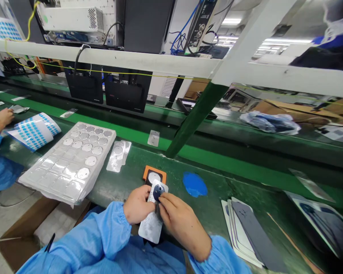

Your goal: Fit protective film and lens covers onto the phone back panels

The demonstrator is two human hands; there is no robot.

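My left hand [138,205] grips a silvery film strip [151,224] near its upper end, and the strip hangs down toward my body. My right hand [183,228] pinches a dark blue round patch [158,192] lying on the strip's upper part. Just beyond my hands, an orange-framed jig [154,175] with a round silver piece sits on the green workbench [125,167]. A flat blue round pad [194,184] lies to the right of the jig. A clear plastic tray [68,161] of silver discs lies to my left, with several silver strips [117,156] beside it.
A stack of white and grey sheets [246,236] lies at the lower right. A co-worker's hand [1,120] and blue sleeve [0,167] are at the far left, near a curled sheet of blue dots [34,131]. A green post [196,121] rises beyond the jig, and a cardboard box [23,236] sits below the bench.
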